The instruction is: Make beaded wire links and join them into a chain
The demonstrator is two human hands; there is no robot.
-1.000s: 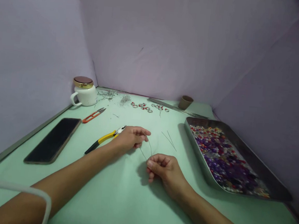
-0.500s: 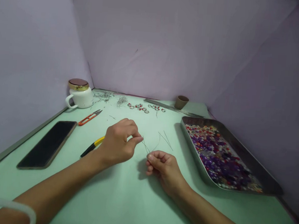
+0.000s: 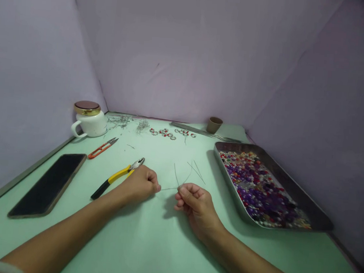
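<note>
While both hands [image 3: 143, 181] [image 3: 198, 203] pinch thin wire [image 3: 169, 189], dark phone screen [image 3: 50, 185], yellow-and-black pliers [image 3: 119, 175]

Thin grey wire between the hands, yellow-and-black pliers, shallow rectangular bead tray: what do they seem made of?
Thin grey wire: probably metal, dull; straight, stiff-looking strands. Yellow-and-black pliers: head looks like bare metal, with a bright glint; handles likely plastic or rubber, judging by their solid colours. Shallow rectangular bead tray: likely metal, smooth grey with a soft sheen along its wall.
</note>
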